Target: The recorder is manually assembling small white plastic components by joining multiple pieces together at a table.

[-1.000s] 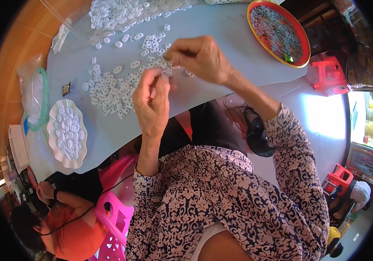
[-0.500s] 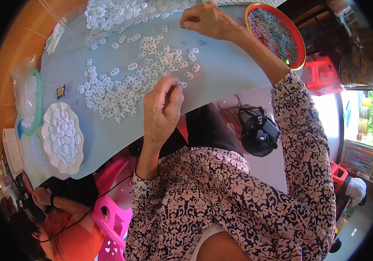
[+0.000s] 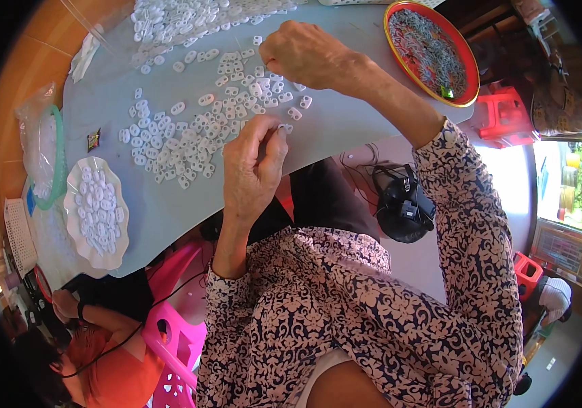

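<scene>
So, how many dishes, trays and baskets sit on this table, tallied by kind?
Round red tray of small parts: 1
White scalloped plate of white rings: 1
Green-rimmed basket under clear plastic: 1
White slotted basket: 1
Total: 4

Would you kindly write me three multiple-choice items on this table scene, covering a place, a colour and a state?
1. Where does the right hand rest?
A. on the scattered white plastic rings
B. in the red tray
C. on the pink chair

2. What colour is the rim of the round tray at the table's far right?
A. green
B. red
C. white

3. What is the left hand doing?
A. lying flat and open
B. gripping the white scalloped plate
C. pinching one small white ring at its fingertips

Answers: 1 A, its fingers lie among the rings; 2 B, the rim is red; 3 C, thumb and fingers close on a ring.
</scene>
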A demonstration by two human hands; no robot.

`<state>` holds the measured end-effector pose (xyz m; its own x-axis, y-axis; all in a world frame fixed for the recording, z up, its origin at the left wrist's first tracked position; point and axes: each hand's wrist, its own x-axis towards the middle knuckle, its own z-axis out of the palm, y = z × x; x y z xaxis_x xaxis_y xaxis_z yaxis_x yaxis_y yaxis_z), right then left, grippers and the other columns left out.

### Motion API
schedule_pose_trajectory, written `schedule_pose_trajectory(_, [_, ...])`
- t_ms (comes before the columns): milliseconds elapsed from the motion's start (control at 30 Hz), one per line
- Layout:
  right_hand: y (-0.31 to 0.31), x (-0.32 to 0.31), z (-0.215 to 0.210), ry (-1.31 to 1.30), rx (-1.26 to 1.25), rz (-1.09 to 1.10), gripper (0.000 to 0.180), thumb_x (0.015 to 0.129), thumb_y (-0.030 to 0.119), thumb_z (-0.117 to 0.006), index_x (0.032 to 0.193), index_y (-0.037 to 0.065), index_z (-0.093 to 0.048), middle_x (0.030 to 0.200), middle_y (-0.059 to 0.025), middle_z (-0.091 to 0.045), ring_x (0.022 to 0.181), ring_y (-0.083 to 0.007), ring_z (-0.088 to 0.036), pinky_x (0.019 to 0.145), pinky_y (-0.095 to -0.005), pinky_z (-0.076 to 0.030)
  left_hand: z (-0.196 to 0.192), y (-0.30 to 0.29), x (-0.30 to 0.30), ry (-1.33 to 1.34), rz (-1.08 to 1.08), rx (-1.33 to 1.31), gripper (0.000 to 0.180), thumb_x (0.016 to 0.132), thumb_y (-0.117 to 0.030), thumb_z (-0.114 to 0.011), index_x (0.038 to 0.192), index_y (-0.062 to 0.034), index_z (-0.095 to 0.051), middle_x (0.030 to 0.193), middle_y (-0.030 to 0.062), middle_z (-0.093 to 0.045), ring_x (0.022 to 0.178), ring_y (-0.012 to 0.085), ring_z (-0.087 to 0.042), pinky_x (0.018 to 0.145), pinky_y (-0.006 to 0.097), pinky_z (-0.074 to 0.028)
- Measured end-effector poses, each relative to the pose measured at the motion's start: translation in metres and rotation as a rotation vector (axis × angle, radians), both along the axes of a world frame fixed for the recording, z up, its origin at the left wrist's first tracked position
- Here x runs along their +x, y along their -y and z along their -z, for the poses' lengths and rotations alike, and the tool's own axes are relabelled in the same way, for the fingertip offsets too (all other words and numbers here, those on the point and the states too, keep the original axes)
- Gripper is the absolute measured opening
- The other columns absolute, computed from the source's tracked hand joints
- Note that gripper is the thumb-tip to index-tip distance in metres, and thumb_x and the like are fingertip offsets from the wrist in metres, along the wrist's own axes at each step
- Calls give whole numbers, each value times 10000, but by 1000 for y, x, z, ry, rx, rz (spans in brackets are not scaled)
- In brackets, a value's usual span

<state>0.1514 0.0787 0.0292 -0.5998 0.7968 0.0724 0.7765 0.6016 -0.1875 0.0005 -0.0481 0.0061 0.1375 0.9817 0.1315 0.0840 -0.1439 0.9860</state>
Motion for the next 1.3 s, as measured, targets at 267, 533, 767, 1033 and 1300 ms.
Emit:
schedule_pose_trajectory(267, [-10,-9,-9,117,-38,23,95,705,86,-601,744,0,-613,725,-166,-620,696,-347,-614,636,-418,-502,0,0,-5,-26,44,-38,99,903,-89,-524,919,-6,-577,689,16,-566,602,41,-476,538,188,-372])
schedule_pose_trajectory(533, [39,12,-8,-641,-377,137,133,733,52,-612,855,3,-628,677,-39,-623,600,-67,-553,568,-237,-464,8,-4,-5,115,-29,35,88,893,-94,-526,888,-14,-563,665,6,-554,588,41,-447,525,198,-357])
schedule_pose_trajectory(767, [71,21,9,-1064,-837,150,111,841,45,-632,937,-2,-662,784,-28,-649,689,-76,-588,658,-221,-496,3,-9,-2,74,-43,-7,100,890,-105,-526,882,-9,-553,659,20,-562,594,63,-482,535,215,-381])
schedule_pose_trajectory(1033, [73,17,13,-1311,-832,107,128,887,42,-591,1010,10,-609,889,-13,-603,796,-84,-565,738,-241,-493,-1,-14,0,-5,-68,-1,96,881,-100,-515,874,-11,-551,641,23,-547,581,63,-480,536,221,-387])
schedule_pose_trajectory(1300, [72,15,17,-1256,-809,67,210,857,-15,-586,1063,20,-558,906,-37,-613,884,-106,-592,794,-271,-524,-6,-13,2,34,-96,-46,96,874,-100,-514,861,-12,-550,624,14,-515,571,63,-473,523,223,-380])
